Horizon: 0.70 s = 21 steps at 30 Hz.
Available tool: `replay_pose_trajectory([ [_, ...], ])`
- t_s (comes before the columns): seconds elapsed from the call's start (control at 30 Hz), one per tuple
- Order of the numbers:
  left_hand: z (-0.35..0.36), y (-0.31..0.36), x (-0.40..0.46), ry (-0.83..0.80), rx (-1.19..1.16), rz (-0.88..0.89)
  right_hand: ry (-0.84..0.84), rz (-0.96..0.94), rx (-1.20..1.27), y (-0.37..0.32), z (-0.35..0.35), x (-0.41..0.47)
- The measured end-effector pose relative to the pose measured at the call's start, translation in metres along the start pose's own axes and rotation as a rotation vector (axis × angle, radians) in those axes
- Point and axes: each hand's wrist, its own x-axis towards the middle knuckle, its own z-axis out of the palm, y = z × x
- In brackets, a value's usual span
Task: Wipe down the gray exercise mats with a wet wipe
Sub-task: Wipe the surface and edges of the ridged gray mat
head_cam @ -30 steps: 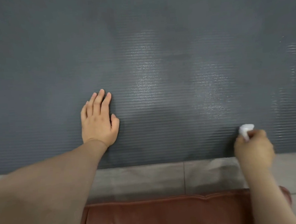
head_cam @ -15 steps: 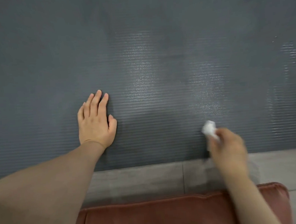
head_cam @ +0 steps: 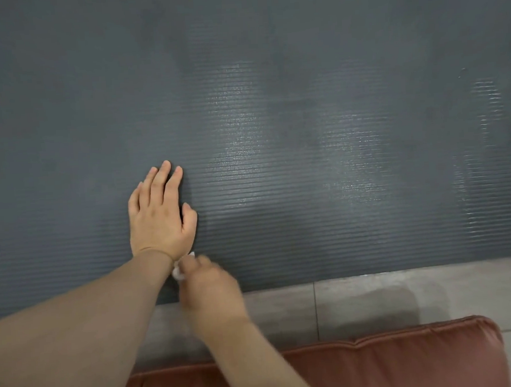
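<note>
Gray exercise mat (head_cam: pixel 273 117): ribbed, fine horizontal ridges across whole surface, matte dark gray, flat on floor. Pale wet sheen in vertical patches toward mat's middle and right side; near edge straight, running left to right.

Left hand (head_cam: pixel 160 217): flat on mat, palm down, just inside near edge. Fingers straight and close together, thumb tucked alongside; nothing held, pressing the ridged surface.

Right hand (head_cam: pixel 212 285): over mat's near edge, just behind left wrist, blurred. Fingers curled tight round wet wipe (head_cam: pixel 178 272). Wipe: small white crumpled wad, only a bit showing past the knuckles, against mat surface and touching or nearly touching left wrist; cannot tell which.

Floor tile (head_cam: pixel 404 292): smooth light gray, one grout line, off mat's near edge. Cushion (head_cam: pixel 408 360): reddish-brown, leather-like, piped seam, further off mat's near edge, partly under right forearm.

Against half a second ago: right hand and wipe gone leftward along mat's near edge, from mat's middle-right to right beside left wrist. A second ago, further right again. Left hand same spot on mat, same flat pose. Wet sheen patches unchanged in shape.
</note>
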Motion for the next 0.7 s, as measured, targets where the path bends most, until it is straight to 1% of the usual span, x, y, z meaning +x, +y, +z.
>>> replay_pose_trajectory([
  [0.07,0.0,0.0,0.0,0.003,0.001,0.004,0.169,0.089,0.021,0.038,-0.028,-0.014],
  [0.13,0.0,0.0,-0.001,-0.002,0.0,0.003,0.302,0.254,-0.05,0.103,-0.067,-0.036],
  [0.17,0.0,0.001,-0.002,-0.003,0.003,0.003,0.359,0.366,-0.098,0.139,-0.088,-0.05],
  [0.23,0.0,0.001,-0.002,0.0,0.007,0.003,0.44,0.599,-0.077,0.192,-0.122,-0.075],
  [0.27,0.0,0.001,-0.001,0.003,0.004,0.001,0.467,0.65,-0.06,0.204,-0.129,-0.081],
  [0.3,0.0,0.001,-0.001,0.005,0.003,0.0,0.479,0.646,-0.065,0.207,-0.129,-0.082],
  [0.4,0.001,0.001,-0.001,0.006,0.009,0.003,0.44,0.525,-0.109,0.172,-0.099,-0.065],
  [0.47,0.001,0.0,-0.001,0.006,0.005,0.002,0.376,0.38,-0.072,0.129,-0.068,-0.045],
  [0.5,0.001,0.0,-0.001,0.005,0.003,0.003,0.323,0.269,-0.026,0.104,-0.054,-0.035],
  [0.53,0.001,0.0,-0.001,0.006,0.001,0.003,0.254,0.133,0.026,0.08,-0.04,-0.026],
  [0.57,0.001,0.0,-0.001,0.012,0.0,0.003,0.141,-0.004,0.054,0.057,-0.027,-0.019],
  [0.6,0.001,0.0,-0.001,0.02,-0.001,0.003,0.005,-0.127,0.025,0.036,-0.018,-0.015],
  [0.63,0.001,0.0,-0.001,0.024,-0.001,0.005,-0.111,-0.234,-0.049,0.02,-0.013,-0.013],
  [0.67,0.001,0.0,-0.001,0.025,-0.002,0.007,-0.175,-0.322,-0.138,0.012,-0.012,-0.012],
  [0.7,0.001,0.0,-0.001,0.024,-0.005,0.007,-0.185,-0.373,-0.204,0.01,-0.015,-0.01],
])
